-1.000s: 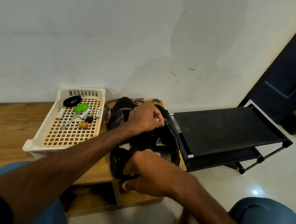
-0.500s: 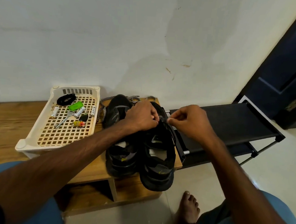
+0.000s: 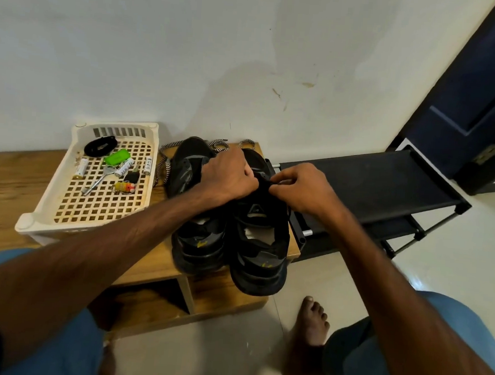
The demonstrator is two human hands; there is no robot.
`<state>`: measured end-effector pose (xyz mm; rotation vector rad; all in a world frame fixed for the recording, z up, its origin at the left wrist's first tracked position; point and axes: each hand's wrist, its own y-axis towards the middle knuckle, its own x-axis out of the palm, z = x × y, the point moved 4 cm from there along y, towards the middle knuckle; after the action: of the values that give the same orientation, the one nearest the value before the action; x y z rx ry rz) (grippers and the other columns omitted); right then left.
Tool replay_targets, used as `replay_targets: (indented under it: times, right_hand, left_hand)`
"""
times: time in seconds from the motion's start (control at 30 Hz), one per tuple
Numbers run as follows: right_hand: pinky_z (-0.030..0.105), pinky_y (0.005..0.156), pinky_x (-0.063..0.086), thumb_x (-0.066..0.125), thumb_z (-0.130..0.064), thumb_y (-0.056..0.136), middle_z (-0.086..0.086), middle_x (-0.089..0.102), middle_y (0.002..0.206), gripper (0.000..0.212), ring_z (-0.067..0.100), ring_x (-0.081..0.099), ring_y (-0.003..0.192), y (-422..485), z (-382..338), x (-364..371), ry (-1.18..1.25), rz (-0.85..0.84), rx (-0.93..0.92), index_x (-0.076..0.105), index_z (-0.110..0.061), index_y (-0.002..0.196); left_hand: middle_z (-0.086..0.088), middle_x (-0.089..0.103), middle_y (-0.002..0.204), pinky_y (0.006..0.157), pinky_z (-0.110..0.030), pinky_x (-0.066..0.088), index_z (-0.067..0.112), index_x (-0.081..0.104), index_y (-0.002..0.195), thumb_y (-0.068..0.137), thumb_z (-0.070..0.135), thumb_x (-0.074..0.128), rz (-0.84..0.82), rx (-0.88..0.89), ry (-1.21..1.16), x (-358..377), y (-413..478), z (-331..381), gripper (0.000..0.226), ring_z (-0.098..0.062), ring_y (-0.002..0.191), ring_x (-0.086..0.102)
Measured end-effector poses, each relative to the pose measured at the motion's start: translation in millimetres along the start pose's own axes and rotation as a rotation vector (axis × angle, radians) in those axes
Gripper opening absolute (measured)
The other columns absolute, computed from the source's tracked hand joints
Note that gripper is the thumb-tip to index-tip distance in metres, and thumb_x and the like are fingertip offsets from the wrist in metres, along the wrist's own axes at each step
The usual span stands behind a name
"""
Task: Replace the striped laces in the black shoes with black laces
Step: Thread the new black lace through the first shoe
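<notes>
Two black shoes stand side by side on the wooden bench (image 3: 9, 176), heels towards me: the left shoe (image 3: 199, 236) and the right shoe (image 3: 260, 255). My left hand (image 3: 229, 176) is curled over the top of the shoes near the right shoe's tongue. My right hand (image 3: 302, 188) pinches a black lace (image 3: 265, 182) at the front of the right shoe, fingertips almost touching the left hand. Striped black-and-white laces (image 3: 164, 164) lie loose on the bench behind and left of the left shoe. What my left fingers hold is hidden.
A cream plastic basket (image 3: 48, 211) on the bench holds batteries, a key, a green tag and a black coil (image 3: 100, 145). A black fabric shoe rack (image 3: 381, 182) stands to the right, a dark door (image 3: 487, 87) beyond. My bare foot (image 3: 311, 323) rests on the tiled floor.
My right hand left the shoe's heel, rose to the front of the right shoe and closed in on my left hand, now pinching the lace. The left hand stayed put.
</notes>
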<state>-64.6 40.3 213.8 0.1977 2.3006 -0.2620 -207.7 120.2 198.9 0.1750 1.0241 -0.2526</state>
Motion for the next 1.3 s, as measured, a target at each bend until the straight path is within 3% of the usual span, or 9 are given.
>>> replay_targets:
  times: [0.13,0.23,0.53,0.63,0.73,0.9,1.07,1.23,1.3]
  right_hand:
    - [0.042,0.101,0.056,0.070,-0.028,0.092,0.002,0.072,0.126,0.037,0.014,0.069,0.107,2.7,-3.8,1.3,-0.059,-0.032,-0.005,0.071,-0.029,0.129]
    - [0.045,0.103,0.054,0.069,-0.027,0.091,0.003,0.071,0.128,0.040,0.019,0.069,0.112,5.8,-0.4,3.3,-0.009,-0.079,0.018,0.068,-0.031,0.131]
    - [0.043,0.090,0.062,0.066,-0.014,0.093,-0.002,0.078,0.102,0.036,0.019,0.076,0.095,9.2,11.4,4.5,0.192,-0.135,0.053,0.072,-0.029,0.126]
    - [0.031,0.082,0.063,0.066,-0.012,0.093,-0.005,0.078,0.097,0.037,0.012,0.076,0.089,9.8,12.6,3.7,0.207,-0.147,0.050,0.073,-0.027,0.127]
    - [0.015,0.063,0.056,0.066,-0.010,0.093,-0.006,0.077,0.097,0.037,0.002,0.074,0.079,9.3,12.9,4.0,0.237,-0.143,0.059,0.073,-0.027,0.126]
    - [0.012,0.059,0.052,0.065,-0.009,0.093,-0.004,0.077,0.099,0.036,-0.001,0.073,0.076,7.9,13.7,5.0,0.284,-0.150,0.075,0.074,-0.027,0.123]
    - [0.013,0.052,0.052,0.065,-0.004,0.092,-0.009,0.077,0.079,0.034,-0.004,0.071,0.065,9.4,18.7,1.6,0.373,-0.157,0.124,0.077,-0.025,0.115]
    - [0.017,0.057,0.057,0.067,-0.003,0.091,0.001,0.078,0.105,0.035,0.008,0.075,0.087,7.8,22.5,-0.3,0.414,-0.182,0.173,0.077,-0.024,0.117]
    - [0.017,0.056,0.056,0.067,-0.003,0.091,0.001,0.077,0.106,0.036,0.007,0.075,0.085,8.2,22.7,0.0,0.422,-0.181,0.169,0.077,-0.023,0.118]
  left_hand:
    - [0.011,0.073,0.082,0.070,-0.028,0.051,0.029,0.079,0.079,0.076,0.022,0.073,0.039,-0.004,-0.044,1.1,-4.1,3.1,0.010,-0.015,0.087,0.071]
    - [0.012,0.075,0.084,0.070,-0.027,0.052,0.032,0.079,0.083,0.078,0.024,0.075,0.044,0.000,-0.066,3.3,-3.3,5.3,0.011,-0.013,0.088,0.071]
    - [0.010,0.076,0.091,0.075,-0.028,0.051,0.033,0.079,0.088,0.084,0.022,0.075,0.059,-0.025,-0.077,5.0,-4.2,8.1,0.013,-0.015,0.095,0.071]
    - [0.012,0.075,0.094,0.075,-0.027,0.041,0.030,0.079,0.089,0.086,0.020,0.075,0.067,-0.040,-0.083,6.4,-4.0,9.7,0.012,-0.015,0.098,0.071]
    - [0.012,0.075,0.097,0.077,-0.028,0.049,0.027,0.079,0.092,0.087,0.018,0.075,0.030,-0.057,-0.093,7.0,-0.7,9.7,0.011,-0.014,0.097,0.070]
    - [0.005,0.075,0.100,0.086,-0.039,0.059,0.021,0.077,0.100,0.087,0.018,0.070,-0.064,-0.087,-0.094,5.1,6.3,8.1,0.015,-0.019,0.097,0.070]
    - [0.004,0.074,0.096,0.082,-0.038,0.060,0.022,0.076,0.098,0.087,0.020,0.073,-0.018,-0.081,-0.033,7.4,4.0,11.6,0.012,-0.020,0.093,0.071]
    - [0.003,0.073,0.094,0.080,-0.039,0.061,0.021,0.076,0.100,0.089,0.025,0.075,-0.008,-0.068,0.002,8.2,3.2,13.0,0.012,-0.020,0.089,0.071]
    - [0.003,0.074,0.096,0.081,-0.040,0.061,0.021,0.075,0.100,0.089,0.023,0.074,-0.004,-0.054,0.003,8.3,2.2,13.0,0.011,-0.021,0.091,0.071]
